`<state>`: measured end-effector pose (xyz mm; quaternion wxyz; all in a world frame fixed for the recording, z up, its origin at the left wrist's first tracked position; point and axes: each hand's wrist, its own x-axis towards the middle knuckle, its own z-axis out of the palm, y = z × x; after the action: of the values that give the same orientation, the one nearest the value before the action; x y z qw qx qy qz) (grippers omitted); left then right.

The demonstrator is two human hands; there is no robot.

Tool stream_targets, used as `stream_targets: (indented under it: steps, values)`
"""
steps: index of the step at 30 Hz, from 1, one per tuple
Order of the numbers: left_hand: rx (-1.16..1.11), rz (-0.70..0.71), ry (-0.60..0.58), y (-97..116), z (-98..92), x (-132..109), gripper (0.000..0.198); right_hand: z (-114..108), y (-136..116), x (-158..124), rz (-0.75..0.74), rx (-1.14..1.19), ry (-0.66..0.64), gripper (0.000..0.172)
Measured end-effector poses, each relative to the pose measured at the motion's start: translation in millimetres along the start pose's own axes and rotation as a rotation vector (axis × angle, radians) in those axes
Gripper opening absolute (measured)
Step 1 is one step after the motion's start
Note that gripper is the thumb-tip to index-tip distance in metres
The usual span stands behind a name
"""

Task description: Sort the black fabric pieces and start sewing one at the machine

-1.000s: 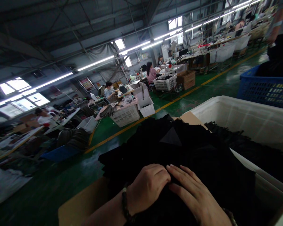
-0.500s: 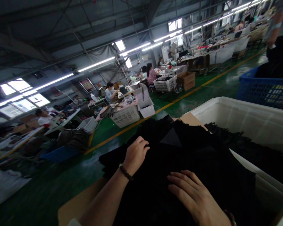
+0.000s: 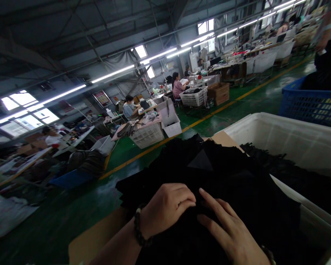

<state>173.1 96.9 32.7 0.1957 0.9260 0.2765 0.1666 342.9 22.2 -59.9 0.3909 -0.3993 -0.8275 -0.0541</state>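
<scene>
Beyond the black fabric, a wall poster appears unreadably small.

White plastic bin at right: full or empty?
The white plastic bin is partly filled: ragged black fabric lies inside, bare wall showing above.

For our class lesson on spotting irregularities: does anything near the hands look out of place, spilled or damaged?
A greyer triangle stands out on the black cloth pile because the surrounding fabric is darker; I can't tell whether it's a folded corner. No spill or damage is visible.
</scene>
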Motion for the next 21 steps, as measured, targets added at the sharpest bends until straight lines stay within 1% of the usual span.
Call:
stream_targets:
  steps: [2,3,4,5,6,8,9,11,13,15,17,19,21]
  values:
    - [-0.031,0.085,-0.089,8,2.4,-2,0.011,-2,0,1,-0.047,0.009,-0.047,0.036]
    - [-0.055,0.093,-0.108,8,2.8,-1,0.011,-3,0,1,-0.067,0.014,-0.066,0.036]
    - [-0.075,0.071,-0.095,6,2.7,0,0.012,-3,0,1,-0.074,0.019,-0.069,0.036]
    - [-0.077,0.024,-0.047,2,2.0,1,0.012,-2,1,0,-0.069,0.024,-0.060,0.036]
    - [-0.048,-0.040,0.028,-5,1.0,4,0.012,0,1,-2,-0.055,0.030,-0.041,0.036]
    - [0.100,-0.186,0.177,-24,-1.1,9,0.010,4,0,-6,-0.032,0.038,0.000,0.038]
    - [0.194,-0.254,0.217,-34,-1.6,11,0.010,6,0,-7,-0.022,0.038,0.012,0.039]
    - [0.346,-0.364,0.210,-53,-0.8,16,0.018,8,1,-8,-0.027,0.039,0.014,0.043]
    - [0.430,-0.419,0.175,-66,2.2,18,0.022,7,2,-8,-0.051,0.039,0.009,0.050]
    - [0.467,-0.422,0.167,-72,5.4,20,0.014,5,4,-6,-0.059,0.035,-0.005,0.059]
    - [0.460,-0.392,0.178,-73,6.6,22,0.005,3,6,-6,-0.050,0.024,-0.005,0.063]
    - [0.391,-0.332,0.219,-68,4.6,22,0.007,4,7,-6,-0.055,0.017,0.001,0.060]
    - [0.255,-0.234,0.269,-57,1.0,20,0.009,6,6,-8,-0.065,0.013,0.018,0.055]
